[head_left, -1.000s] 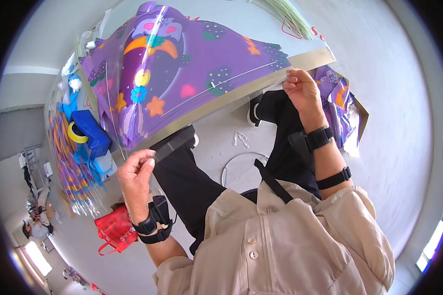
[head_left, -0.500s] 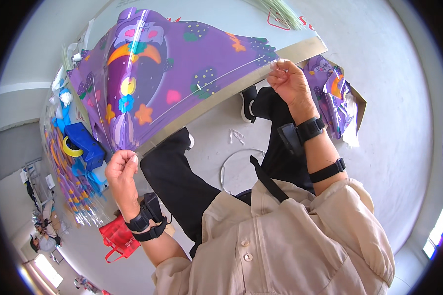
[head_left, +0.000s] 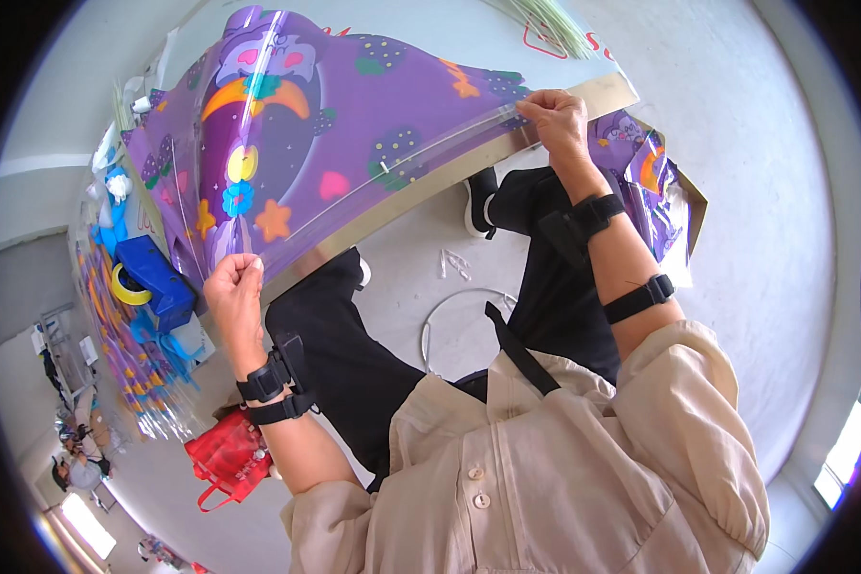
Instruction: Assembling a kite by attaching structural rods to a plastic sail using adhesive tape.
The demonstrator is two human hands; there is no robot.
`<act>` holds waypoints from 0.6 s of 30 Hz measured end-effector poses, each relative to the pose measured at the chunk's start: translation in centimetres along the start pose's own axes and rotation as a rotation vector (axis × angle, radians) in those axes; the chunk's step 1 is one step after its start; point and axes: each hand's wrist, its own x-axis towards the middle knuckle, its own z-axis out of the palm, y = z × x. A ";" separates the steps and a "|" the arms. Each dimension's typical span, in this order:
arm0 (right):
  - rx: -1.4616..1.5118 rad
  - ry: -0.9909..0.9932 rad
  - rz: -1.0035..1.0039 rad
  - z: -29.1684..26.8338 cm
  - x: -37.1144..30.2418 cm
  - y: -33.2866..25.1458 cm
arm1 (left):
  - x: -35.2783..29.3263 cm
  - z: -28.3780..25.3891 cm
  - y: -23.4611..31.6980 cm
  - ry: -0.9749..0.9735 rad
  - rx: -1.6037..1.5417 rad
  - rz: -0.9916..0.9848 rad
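A glossy purple plastic kite [head_left: 354, 115] with a printed moon, stars and hearts lies across the table, its middle bulging upward. Along its near edge runs a thin pale rod [head_left: 330, 206] with a small white piece on it. My left hand [head_left: 234, 292] is closed at the kite's near left corner, thumb pressed to the fingers. At the right corner, my right hand [head_left: 557, 120] pinches the film by the edge. The film under each set of fingertips is partly hidden.
A blue tape dispenser [head_left: 158, 277] with yellow tape stands left, beside a pile of colourful plastic pieces [head_left: 124, 344]. Thin green rods [head_left: 540, 24] lie at the far edge. Right of the table is a box [head_left: 694, 206] of purple film. A red bag [head_left: 228, 454] sits lower left.
Both hands have moved a little farther away from me, the right one also slightly left. The kite's near edge has shifted away with them, showing a clear strip along it.
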 end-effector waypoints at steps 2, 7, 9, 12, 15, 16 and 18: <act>-0.169 0.130 -0.105 0.5 0.3 0.7 | 0.6 0.3 -0.5 0.002 0.020 -0.011; -0.301 0.246 -0.121 1.7 -0.2 0.9 | 1.4 0.6 -1.1 0.027 0.065 -0.012; -0.355 0.250 -0.105 1.9 -0.4 0.8 | 1.5 0.6 -1.1 0.023 0.072 -0.023; -0.379 0.268 -0.106 2.2 -0.5 0.9 | 1.8 0.7 -1.4 0.019 0.071 -0.025; -0.498 0.332 -0.160 2.4 -0.5 1.0 | 2.0 0.8 -1.7 0.016 0.072 -0.021; -0.514 0.337 -0.153 2.4 -0.5 1.0 | 2.1 0.8 -1.8 0.013 0.079 -0.023; -0.530 0.340 -0.147 2.6 -0.6 1.0 | 2.2 0.9 -2.0 0.017 0.081 -0.022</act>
